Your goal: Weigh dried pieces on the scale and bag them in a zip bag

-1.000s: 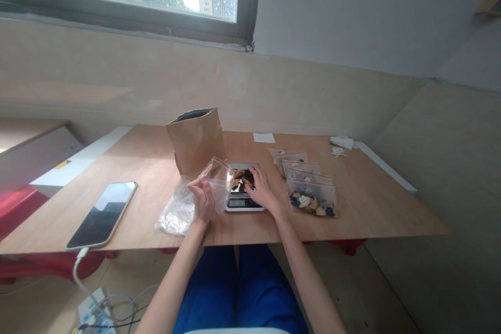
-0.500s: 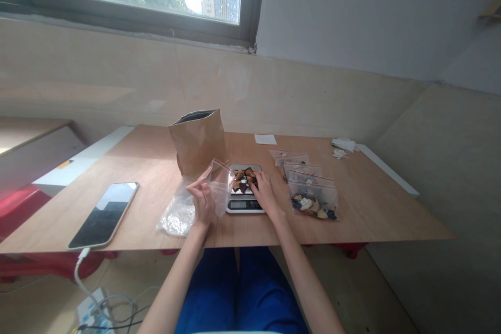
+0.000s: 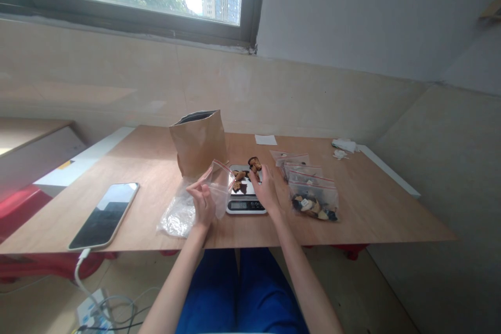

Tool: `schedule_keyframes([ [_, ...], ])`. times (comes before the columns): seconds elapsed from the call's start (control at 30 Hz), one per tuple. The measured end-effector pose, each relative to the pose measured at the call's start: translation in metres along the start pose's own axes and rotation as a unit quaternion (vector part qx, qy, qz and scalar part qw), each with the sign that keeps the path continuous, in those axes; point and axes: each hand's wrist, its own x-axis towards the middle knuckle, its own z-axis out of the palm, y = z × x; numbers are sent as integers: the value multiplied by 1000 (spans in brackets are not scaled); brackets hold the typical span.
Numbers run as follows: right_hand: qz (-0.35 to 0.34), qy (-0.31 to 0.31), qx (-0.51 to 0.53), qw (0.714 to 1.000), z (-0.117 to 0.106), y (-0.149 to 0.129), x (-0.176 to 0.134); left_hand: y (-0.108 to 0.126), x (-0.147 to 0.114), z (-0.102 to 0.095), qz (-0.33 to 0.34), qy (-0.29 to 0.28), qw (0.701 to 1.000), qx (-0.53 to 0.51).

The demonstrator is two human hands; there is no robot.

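My left hand (image 3: 202,204) is closed on a clear zip bag (image 3: 219,188) with a red seal line, its mouth turned toward the scale. Over the right part of a kitchen scale (image 3: 246,211), my right hand (image 3: 266,188) grips some brown dried pieces (image 3: 254,163), perhaps dried mushroom slices, raised a little above the platform. More dried pieces (image 3: 239,179) lie on the scale's pale platform. The digits on its display are too small to read. Under my left hand lies crumpled clear plastic (image 3: 178,214).
A brown paper bag (image 3: 199,143) stands open behind the left hand. Filled zip bags (image 3: 313,203) stand to the right of the scale. A phone (image 3: 105,215) with a cable lies at the left, a white paper (image 3: 265,140) at the back, crumpled tissues (image 3: 344,146) at the far right.
My right hand has gathered dried pieces and lifted them slightly off the scale, leaving fewer on the platform. The left hand and its zip bag have stayed almost still.
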Motion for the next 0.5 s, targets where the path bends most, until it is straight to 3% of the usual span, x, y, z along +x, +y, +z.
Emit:
schedule_keyframes([
  [0.1,-18,-60,49,997,-9,-31,6,0,0,1,18,-17,999,-28],
  [0.27,-96,-192,6,977,-14,-63,12,3,-1,1,9,-3,1000,-25],
  [0.37,-99,-197,-6,975,-12,-65,12,4,-1,1,12,4,999,-30],
  [0.5,-68,-146,23,987,-15,-48,5,2,-1,2,30,-5,999,-43],
])
